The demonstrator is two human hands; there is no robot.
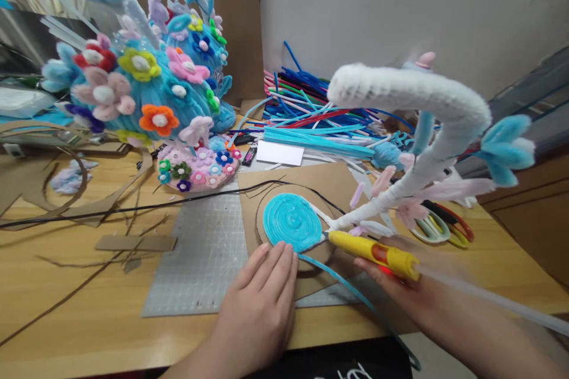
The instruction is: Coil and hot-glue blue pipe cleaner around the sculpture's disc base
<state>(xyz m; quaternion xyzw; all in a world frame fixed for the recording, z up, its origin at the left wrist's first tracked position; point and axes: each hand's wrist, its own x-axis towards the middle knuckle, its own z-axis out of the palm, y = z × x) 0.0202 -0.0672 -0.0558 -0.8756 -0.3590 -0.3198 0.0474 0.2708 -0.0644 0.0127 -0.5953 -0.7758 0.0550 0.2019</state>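
A turquoise coiled disc (293, 222), wound in a spiral of fuzzy pipe cleaner, lies on a brown cardboard piece (253, 189). My left hand (264, 296) rests with stretched fingers side by side, fingertips touching the disc's near edge; its thumb is hidden. From under those fingertips a loose turquoise pipe cleaner (344, 281) trails right, toward the table's front edge. My right hand (400, 290) is closed around a yellow hot glue gun (377, 253), its nozzle at the disc's right edge. Just behind the gun rises a white wrapped stem (453, 124) with fuzzy flowers and leaves.
A grey cutting mat (191, 272) lies under the cardboard. Flower-covered blue craft pieces (146, 89) stand at the back left. Bundled pipe cleaners (320, 136) fill the back. Scissors or pliers (448, 225) lie right. A dark cord (133, 208) crosses the table.
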